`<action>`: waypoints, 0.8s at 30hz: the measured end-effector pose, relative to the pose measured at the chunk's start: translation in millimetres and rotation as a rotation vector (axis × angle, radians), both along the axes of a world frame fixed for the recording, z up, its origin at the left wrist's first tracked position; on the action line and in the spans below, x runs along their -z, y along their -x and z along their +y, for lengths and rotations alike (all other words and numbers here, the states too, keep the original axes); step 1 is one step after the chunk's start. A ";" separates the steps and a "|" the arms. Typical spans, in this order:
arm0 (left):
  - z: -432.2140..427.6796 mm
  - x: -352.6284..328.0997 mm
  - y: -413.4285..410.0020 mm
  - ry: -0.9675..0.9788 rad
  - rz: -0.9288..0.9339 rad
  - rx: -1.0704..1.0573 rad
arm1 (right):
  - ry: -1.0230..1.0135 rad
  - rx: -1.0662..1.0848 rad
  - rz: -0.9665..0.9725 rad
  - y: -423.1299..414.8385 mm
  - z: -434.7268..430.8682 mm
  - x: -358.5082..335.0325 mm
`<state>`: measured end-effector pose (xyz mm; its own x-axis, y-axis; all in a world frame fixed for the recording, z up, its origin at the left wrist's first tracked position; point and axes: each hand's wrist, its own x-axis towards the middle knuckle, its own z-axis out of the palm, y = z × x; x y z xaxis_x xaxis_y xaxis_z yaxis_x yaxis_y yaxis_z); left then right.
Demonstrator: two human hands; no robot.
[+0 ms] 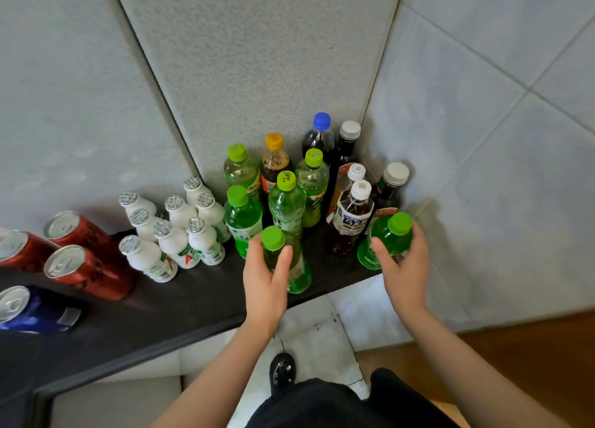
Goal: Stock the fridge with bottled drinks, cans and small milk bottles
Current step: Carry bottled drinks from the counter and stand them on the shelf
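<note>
My left hand grips a green-capped bottle standing at the front of a black shelf. My right hand grips another green bottle at the shelf's right end. Behind them stands a cluster of green tea bottles, an orange-capped bottle, a blue-capped dark bottle and white-capped dark bottles. Several small white milk bottles with foil lids stand to the left. Red cans and a blue can are at the far left.
Grey padded wall panels rise right behind the shelf, and a tiled wall closes the right side. Below the shelf edge are a pale tiled floor, my shoe and a wooden strip at right.
</note>
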<state>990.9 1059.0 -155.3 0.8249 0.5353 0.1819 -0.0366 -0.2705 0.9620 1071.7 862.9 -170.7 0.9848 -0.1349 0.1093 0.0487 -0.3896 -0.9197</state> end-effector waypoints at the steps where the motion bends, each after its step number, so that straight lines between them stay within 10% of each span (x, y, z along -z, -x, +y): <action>1: -0.7 -2.5 4.3 0.005 -0.004 -0.036 | -0.025 -0.007 -0.018 3.7 -0.2 -1.0; 15: 1.3 -12.3 147.9 0.152 0.012 -0.410 | -0.174 -0.515 0.061 91.8 24.7 -12.1; 24: -66.4 26.7 328.9 0.305 0.104 -1.041 | -0.087 -1.091 0.268 194.2 73.0 21.7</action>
